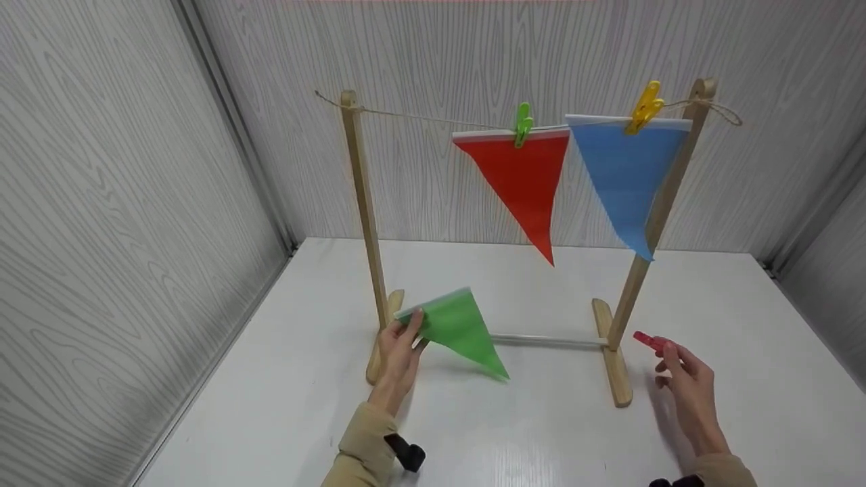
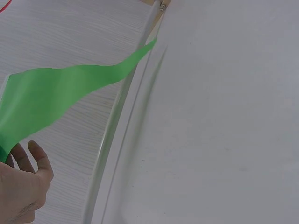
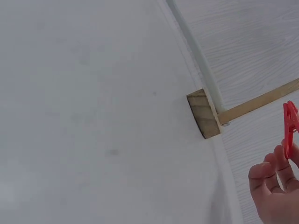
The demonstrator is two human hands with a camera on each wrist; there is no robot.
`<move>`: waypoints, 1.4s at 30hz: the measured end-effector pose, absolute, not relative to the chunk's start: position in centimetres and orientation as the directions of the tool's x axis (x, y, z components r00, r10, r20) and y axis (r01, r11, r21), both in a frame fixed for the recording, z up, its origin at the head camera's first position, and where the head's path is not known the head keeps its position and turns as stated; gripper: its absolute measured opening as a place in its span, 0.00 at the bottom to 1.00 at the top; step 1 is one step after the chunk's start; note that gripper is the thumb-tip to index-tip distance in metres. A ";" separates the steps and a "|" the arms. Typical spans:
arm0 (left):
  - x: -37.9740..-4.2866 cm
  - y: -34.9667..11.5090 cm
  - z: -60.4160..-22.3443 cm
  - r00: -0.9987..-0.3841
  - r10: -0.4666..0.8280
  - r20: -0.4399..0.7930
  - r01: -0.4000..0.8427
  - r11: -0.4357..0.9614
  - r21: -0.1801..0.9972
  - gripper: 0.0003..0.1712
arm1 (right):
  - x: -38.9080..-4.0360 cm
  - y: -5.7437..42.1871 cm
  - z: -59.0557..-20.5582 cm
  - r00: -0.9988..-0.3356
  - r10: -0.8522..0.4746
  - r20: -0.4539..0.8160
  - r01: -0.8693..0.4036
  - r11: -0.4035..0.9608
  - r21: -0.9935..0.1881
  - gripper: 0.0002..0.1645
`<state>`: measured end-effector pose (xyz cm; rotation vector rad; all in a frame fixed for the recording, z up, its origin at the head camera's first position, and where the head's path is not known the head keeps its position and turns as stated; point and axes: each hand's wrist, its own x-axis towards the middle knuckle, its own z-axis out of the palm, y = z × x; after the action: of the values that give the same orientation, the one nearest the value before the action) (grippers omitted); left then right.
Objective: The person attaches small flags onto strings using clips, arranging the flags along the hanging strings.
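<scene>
My left hand [image 1: 400, 348] pinches a green triangular pennant [image 1: 459, 328] by one end of its white-edged top, near the foot of the left post. The pennant's tip hangs down to the right; the left wrist view shows its length [image 2: 60, 91] stretching away from my fingers. Between thumb and fingers my right hand [image 1: 689, 382] pinches a red clothespin [image 1: 651, 341], just right of the right post's foot. In the right wrist view the clothespin [image 3: 290, 126] points upward from the fingertips.
A string [image 1: 426, 118] runs between two wooden posts [image 1: 363, 196]. A green clothespin [image 1: 523, 125] holds a red pennant [image 1: 531, 179] on it; a yellow clothespin [image 1: 644, 108] holds a blue pennant [image 1: 626, 172]. A pale rod [image 1: 548, 341] joins the posts low down, above the white table [image 1: 528, 433].
</scene>
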<state>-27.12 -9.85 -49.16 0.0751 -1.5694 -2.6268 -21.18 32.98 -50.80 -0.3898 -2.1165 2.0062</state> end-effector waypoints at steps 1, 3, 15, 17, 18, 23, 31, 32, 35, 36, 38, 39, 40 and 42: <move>-27.1 -9.9 -49.1 -0.996 -0.094 0.001 0.046 -0.475 0.879 0.24 | -21.2 32.8 -50.6 -0.948 0.319 -0.021 0.016 -0.018 -1.000 0.13; -27.0 -9.9 -48.9 -0.996 -0.092 0.009 0.052 -0.470 0.881 0.25 | -21.1 32.4 -50.3 -0.950 0.310 0.016 -0.063 -0.143 -0.988 0.11; -26.6 -10.9 -46.7 -0.992 -0.118 0.037 0.088 -0.466 0.881 0.25 | -20.3 31.8 -48.2 -0.993 0.076 0.090 -0.112 -0.842 -0.527 0.16; -26.6 -11.1 -46.2 -0.991 -0.131 0.035 0.093 -0.474 0.876 0.23 | -20.3 31.7 -48.0 -0.994 0.036 0.105 -0.084 -0.864 -0.497 0.17; -26.5 -11.2 -46.0 -0.990 -0.136 0.038 0.099 -0.476 0.874 0.22 | -20.3 31.6 -47.8 -0.993 0.019 0.116 -0.073 -0.872 -0.485 0.18; -26.4 -11.6 -44.8 -0.987 -0.148 0.067 0.132 -0.484 0.865 0.19 | -20.3 30.8 -47.1 -0.987 -0.036 0.154 -0.032 -0.907 -0.421 0.19; -25.8 -12.4 -41.8 -0.976 -0.181 0.119 0.197 -0.507 0.839 0.21 | -19.9 28.9 -45.2 -0.982 -0.079 0.174 0.009 -0.928 -0.373 0.18; -25.8 -12.4 -41.4 -0.974 -0.193 0.122 0.206 -0.512 0.834 0.20 | -19.8 28.6 -44.9 -0.981 -0.078 0.180 0.006 -0.929 -0.371 0.18; -25.6 -12.5 -40.2 -0.964 -0.220 0.151 0.245 -0.509 0.825 0.18 | -19.7 27.4 -44.0 -0.975 -0.069 0.213 -0.014 -0.930 -0.367 0.18; -25.6 -12.6 -39.8 -0.960 -0.227 0.163 0.259 -0.510 0.820 0.18 | -19.7 27.0 -43.7 -0.971 -0.066 0.228 -0.021 -0.932 -0.362 0.18; -25.6 -12.6 -39.0 -0.954 -0.233 0.188 0.284 -0.505 0.815 0.17 | -19.7 26.1 -43.0 -0.964 -0.054 0.259 -0.045 -0.931 -0.362 0.17; -25.6 -12.6 -38.6 -0.951 -0.235 0.199 0.294 -0.502 0.814 0.17 | -19.7 25.7 -42.6 -0.961 -0.047 0.272 -0.057 -0.930 -0.364 0.17; -25.6 -12.6 -38.2 -0.949 -0.239 0.205 0.302 -0.501 0.811 0.17 | -19.7 25.3 -42.3 -0.959 -0.041 0.281 -0.068 -0.929 -0.365 0.17; -25.7 -12.6 -37.4 -0.945 -0.244 0.218 0.316 -0.506 0.803 0.16 | -19.6 24.5 -41.6 -0.956 -0.032 0.291 -0.081 -0.926 -0.368 0.17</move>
<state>-25.70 -12.58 -37.40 -0.1091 -1.3419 -2.4749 -19.62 24.49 -41.62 0.4590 -0.5968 3.0242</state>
